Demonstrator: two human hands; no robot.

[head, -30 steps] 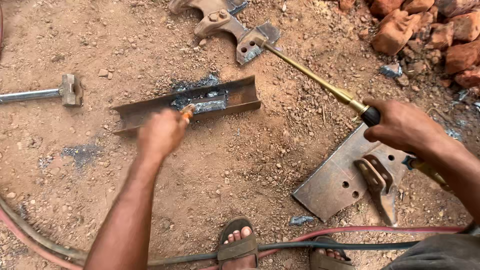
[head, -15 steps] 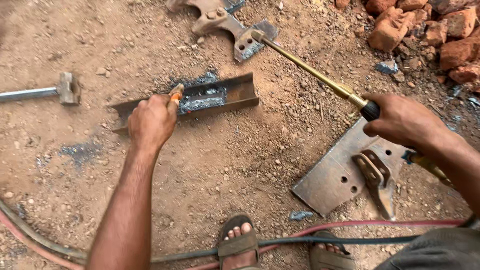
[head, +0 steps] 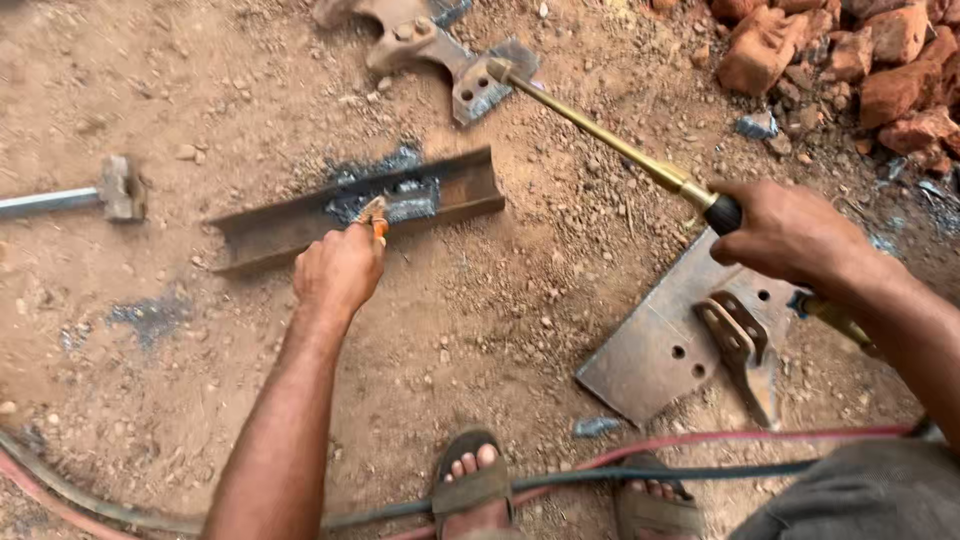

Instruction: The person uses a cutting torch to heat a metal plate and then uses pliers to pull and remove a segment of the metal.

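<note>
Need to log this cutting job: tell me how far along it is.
Done: the rusty steel channel shows grey burnt slag mid-length. In hand: the right hand holds the brass-tubed torch, tip off the channel; the left hand holds a small orange-tipped item at the slag. Left: the channel looks unsevered.

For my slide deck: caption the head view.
Left hand holds a small orange tool at a steel channel; right hand grips a brass torch.

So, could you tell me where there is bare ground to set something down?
Bare dirt lies between the rusty steel channel and the flat drilled steel plate, and left of the left hand, below the grey hammer. It is crowded top right by red bricks, and along the bottom by hoses.
</note>
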